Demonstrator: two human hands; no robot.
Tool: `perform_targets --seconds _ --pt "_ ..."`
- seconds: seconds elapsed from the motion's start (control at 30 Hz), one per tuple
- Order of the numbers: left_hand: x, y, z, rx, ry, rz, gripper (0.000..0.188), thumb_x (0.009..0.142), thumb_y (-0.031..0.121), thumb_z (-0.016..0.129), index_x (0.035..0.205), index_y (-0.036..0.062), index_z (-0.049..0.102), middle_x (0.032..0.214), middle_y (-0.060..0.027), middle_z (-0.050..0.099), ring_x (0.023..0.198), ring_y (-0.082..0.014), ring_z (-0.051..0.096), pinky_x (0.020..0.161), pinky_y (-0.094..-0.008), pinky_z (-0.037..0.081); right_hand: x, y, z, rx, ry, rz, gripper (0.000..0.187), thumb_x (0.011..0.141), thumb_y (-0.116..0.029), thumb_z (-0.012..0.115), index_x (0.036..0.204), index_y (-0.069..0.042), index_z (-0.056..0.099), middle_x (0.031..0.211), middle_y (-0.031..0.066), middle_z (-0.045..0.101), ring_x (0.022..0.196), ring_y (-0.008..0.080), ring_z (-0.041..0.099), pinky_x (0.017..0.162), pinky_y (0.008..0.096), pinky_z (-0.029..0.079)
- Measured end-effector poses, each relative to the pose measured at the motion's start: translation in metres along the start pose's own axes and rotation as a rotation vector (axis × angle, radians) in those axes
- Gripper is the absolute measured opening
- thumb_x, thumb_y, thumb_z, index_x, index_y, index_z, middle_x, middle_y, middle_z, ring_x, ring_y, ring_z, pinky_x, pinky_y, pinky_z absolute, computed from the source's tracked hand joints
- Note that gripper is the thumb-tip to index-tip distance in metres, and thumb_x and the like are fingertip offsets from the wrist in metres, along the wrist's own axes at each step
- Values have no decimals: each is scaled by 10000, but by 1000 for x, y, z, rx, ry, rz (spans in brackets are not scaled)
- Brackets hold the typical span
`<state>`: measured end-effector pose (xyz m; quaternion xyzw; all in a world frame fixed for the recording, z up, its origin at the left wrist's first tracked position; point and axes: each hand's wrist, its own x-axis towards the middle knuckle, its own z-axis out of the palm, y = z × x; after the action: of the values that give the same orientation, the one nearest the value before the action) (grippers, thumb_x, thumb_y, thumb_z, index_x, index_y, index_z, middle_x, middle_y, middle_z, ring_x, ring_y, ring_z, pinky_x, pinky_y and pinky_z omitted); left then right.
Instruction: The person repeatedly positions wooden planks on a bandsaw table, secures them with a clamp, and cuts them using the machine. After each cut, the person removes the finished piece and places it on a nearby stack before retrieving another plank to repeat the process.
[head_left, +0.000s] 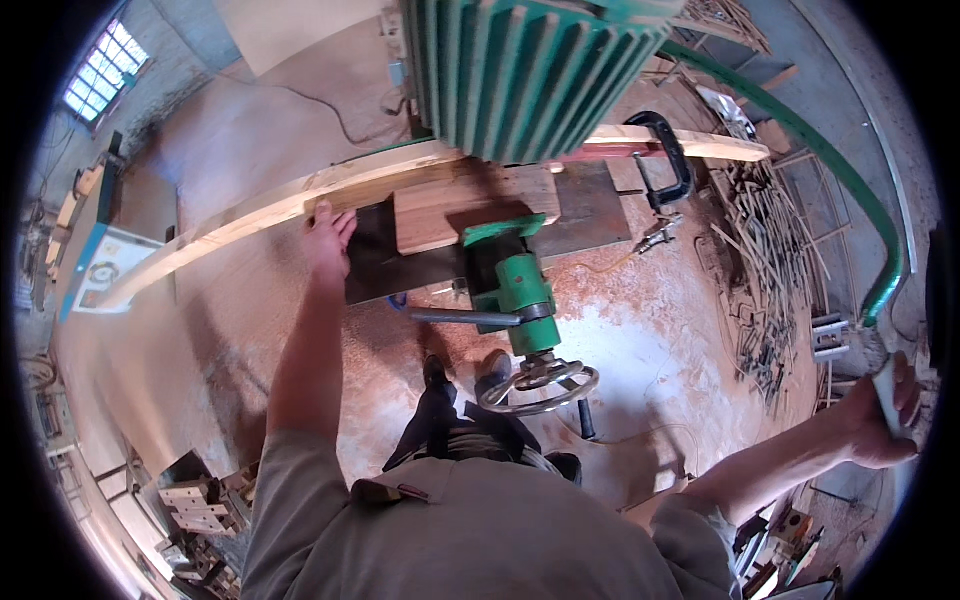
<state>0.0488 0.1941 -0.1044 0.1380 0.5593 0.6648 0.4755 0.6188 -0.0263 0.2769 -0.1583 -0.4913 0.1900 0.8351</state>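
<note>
A long pale wooden beam (250, 205) lies across a green machine, passing beneath its ribbed motor housing (540, 80). My left hand (329, 240) touches the near side of this beam, left of the housing, with thumb and fingers apart. Far to the right, my right hand (880, 420) is closed round a pale grip at the end of a curved green bar (855, 185). A shorter wooden block (425, 222) sits against the beam on the dark metal table (590, 215). A green screw clamp (522, 285) presses toward that block, with a shiny handwheel (540, 385) on its near end.
A black C-clamp (672, 160) grips around the beam's right part. Scrap wood sticks (770, 270) are heaped on the right. At left stands a blue-and-white box (105, 270) with a dial, near the beam's end. Stacked wooden pieces (200, 508) lie lower left.
</note>
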Motion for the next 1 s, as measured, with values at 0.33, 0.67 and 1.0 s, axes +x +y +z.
perform_targets --seconds 0.33,0.67,1.0 --pt "-1 0 4 20 -12 -13 416 895 280 552 1136 -19 390 990 -179 555 865 -275 628 733 -356 545 -90 24 -9 7 204 -83 323 601 -307 779 682 -136 517 615 -37 396 653 167 412 767 388 311" --pt "-3 4 0 22 0 -14 388 898 263 550 1123 -21 413 950 -151 549 837 -257 627 711 -345 547 -186 32 -63 -75 176 100 405 756 -425 660 1013 -117 599 974 60 569 1054 310 477 1054 534 212" --pt "-8 3 10 -96 81 -118 390 891 290 559 1105 -14 441 920 -143 555 830 -250 618 719 -353 547 -176 11 -78 -131 225 175 453 755 -447 643 1007 -75 580 1105 142 573 1186 372 413 1070 560 194"
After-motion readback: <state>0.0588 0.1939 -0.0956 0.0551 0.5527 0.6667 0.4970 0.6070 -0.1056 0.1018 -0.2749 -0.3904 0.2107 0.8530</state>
